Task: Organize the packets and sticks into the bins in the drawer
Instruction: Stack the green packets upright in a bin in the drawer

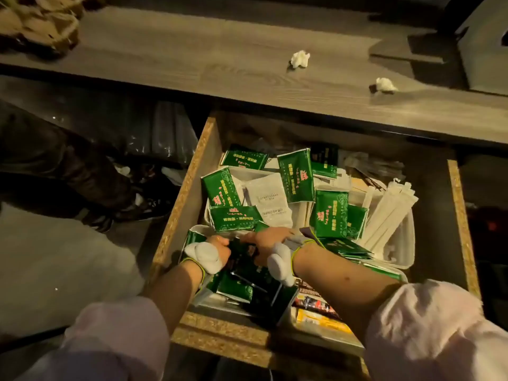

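Note:
An open wooden drawer (189,171) holds white bins (406,243) crowded with green packets (295,176), white packets (265,198) and paper-wrapped sticks (390,213). My left hand (211,251) and my right hand (270,244), both partly covered by white gloves, meet over the front left bin. Their fingers curl round a stack of dark green packets (242,259) between them. More green packets (233,287) lie under my wrists.
A wooden counter (220,64) runs above the drawer with two crumpled tissues (299,59) on it. Colourful packets (316,306) lie at the drawer's front right. A person's dark shoes (110,213) stand on the floor at left, by a black bag (154,133).

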A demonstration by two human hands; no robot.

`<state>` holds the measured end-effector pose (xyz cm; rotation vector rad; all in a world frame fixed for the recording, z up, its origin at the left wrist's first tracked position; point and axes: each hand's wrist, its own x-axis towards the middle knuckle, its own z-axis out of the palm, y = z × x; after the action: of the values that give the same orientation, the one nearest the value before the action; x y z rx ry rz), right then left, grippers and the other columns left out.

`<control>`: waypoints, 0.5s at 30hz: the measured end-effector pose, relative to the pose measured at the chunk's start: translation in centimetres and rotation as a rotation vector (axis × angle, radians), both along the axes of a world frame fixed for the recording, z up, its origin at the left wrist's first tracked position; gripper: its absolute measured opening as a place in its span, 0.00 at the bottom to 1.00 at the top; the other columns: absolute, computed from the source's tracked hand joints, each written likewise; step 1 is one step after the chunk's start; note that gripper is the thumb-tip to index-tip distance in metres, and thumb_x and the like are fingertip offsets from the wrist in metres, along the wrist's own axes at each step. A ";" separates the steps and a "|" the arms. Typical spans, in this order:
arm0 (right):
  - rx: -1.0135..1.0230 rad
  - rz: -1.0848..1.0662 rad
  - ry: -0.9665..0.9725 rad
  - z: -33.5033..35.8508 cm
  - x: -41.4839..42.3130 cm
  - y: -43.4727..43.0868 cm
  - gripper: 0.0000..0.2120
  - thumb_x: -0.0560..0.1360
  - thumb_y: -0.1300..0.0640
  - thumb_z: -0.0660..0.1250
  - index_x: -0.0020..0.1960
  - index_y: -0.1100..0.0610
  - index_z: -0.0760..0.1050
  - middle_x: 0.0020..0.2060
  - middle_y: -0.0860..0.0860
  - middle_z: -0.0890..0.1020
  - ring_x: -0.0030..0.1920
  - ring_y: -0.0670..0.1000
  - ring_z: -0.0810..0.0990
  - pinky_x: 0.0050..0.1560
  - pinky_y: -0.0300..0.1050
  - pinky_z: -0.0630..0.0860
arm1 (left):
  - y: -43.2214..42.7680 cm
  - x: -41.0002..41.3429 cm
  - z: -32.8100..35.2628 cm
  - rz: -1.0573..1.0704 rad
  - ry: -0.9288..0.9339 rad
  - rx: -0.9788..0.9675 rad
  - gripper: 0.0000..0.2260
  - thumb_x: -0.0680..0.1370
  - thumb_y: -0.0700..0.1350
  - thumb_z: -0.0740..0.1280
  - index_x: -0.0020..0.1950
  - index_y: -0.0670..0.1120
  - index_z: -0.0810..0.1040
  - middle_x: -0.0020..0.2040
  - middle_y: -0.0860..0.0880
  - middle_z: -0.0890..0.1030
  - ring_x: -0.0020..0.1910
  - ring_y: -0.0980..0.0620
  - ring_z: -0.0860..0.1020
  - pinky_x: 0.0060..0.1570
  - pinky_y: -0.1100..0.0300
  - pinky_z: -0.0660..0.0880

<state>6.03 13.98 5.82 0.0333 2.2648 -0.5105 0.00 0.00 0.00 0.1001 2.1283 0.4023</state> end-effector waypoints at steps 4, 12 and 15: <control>0.072 0.041 0.038 -2.1 0.0 -0.5 0.20 0.79 0.56 0.61 0.70 0.58 0.69 0.62 0.59 0.77 0.58 0.59 0.77 0.49 0.46 0.69 | -0.3 -0.2 -1.3 0.039 0.025 0.007 0.19 0.79 0.39 0.62 0.69 0.40 0.70 0.68 0.39 0.73 0.68 0.42 0.72 0.67 0.53 0.68; 0.034 0.112 0.086 -3.4 -0.9 -0.4 0.15 0.75 0.55 0.68 0.58 0.62 0.78 0.42 0.54 0.77 0.41 0.53 0.74 0.40 0.41 0.68 | 0.1 -0.8 -1.0 0.027 -0.075 0.096 0.04 0.78 0.44 0.63 0.43 0.49 0.73 0.37 0.47 0.72 0.35 0.50 0.73 0.36 0.58 0.75; 0.042 0.138 0.137 -3.2 -0.5 -0.7 0.18 0.74 0.51 0.70 0.60 0.59 0.77 0.53 0.56 0.81 0.50 0.57 0.80 0.45 0.42 0.71 | 1.0 -1.2 -0.6 -0.064 -0.027 0.101 0.12 0.78 0.42 0.62 0.34 0.47 0.70 0.33 0.47 0.72 0.31 0.50 0.71 0.34 0.58 0.74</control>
<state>5.51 13.25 2.62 -0.1401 2.3910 -0.4024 -1.23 0.97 -0.57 0.2193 2.0719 0.4704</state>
